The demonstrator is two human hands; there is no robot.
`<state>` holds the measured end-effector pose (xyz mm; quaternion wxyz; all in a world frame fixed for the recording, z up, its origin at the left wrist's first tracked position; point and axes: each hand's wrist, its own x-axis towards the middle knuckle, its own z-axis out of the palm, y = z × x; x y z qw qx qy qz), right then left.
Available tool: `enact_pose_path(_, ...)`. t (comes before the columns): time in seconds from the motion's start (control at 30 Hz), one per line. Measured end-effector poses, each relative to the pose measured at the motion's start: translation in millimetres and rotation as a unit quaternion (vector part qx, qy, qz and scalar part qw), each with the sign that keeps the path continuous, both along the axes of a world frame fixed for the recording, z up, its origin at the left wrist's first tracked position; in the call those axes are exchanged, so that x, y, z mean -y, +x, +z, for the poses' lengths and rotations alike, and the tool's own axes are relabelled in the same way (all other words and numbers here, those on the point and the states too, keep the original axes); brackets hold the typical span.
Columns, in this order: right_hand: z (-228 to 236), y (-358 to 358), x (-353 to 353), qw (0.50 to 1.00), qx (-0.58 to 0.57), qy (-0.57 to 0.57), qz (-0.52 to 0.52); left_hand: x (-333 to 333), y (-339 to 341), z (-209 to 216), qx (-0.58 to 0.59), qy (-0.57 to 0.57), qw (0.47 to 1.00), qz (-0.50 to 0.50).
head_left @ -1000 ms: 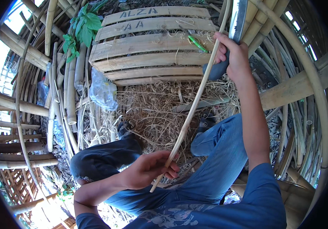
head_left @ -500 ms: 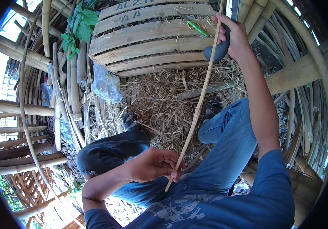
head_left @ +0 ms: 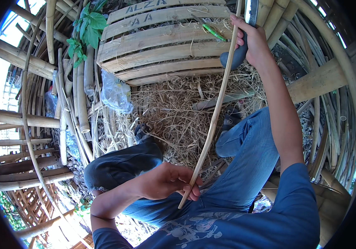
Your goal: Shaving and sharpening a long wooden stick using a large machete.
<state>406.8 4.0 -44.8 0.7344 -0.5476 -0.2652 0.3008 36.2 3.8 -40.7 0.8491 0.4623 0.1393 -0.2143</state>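
Observation:
A long, thin bamboo strip (head_left: 217,112) slants from my lap up past the top edge of the picture. Near its lower end my left hand (head_left: 171,181) is closed around it, fingers pinching it above my thigh. At the upper right my right hand (head_left: 253,41) grips the dark, curved handle of a large knife (head_left: 236,58). Its pale metal blade points up and runs out of the picture, so its full shape is hidden. My right thumb lies extended toward the strip, which passes right beside the handle.
In front stands a slatted wooden crate (head_left: 165,43) with a green-handled tool (head_left: 214,32) on top. Curly shavings (head_left: 173,112) cover the ground between my feet. A clear plastic bag (head_left: 115,93) lies left of them. Bamboo poles (head_left: 78,91) and a leafy plant (head_left: 91,27) flank the left, more strips the right.
The left hand has turned slightly on the strip, its fingers shifting a little. The right hand with the knife has moved slightly left. Both holds remain.

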Motion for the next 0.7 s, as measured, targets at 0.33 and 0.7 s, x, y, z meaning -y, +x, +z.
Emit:
enact_pose_path(0.33, -2.2, -1.4, 0.1, 1.000, 0.006, -0.013, -0.005, -3.0, 0.9, 3.6, -0.007, 0.004, 0.999, -0.036)
enact_pose_path(0.7, -5.0, -1.9, -2.3, 0.999, 0.027, -0.031, -0.008, -2.8, 1.7, 4.8, 0.001, 0.028, 0.998, -0.052)
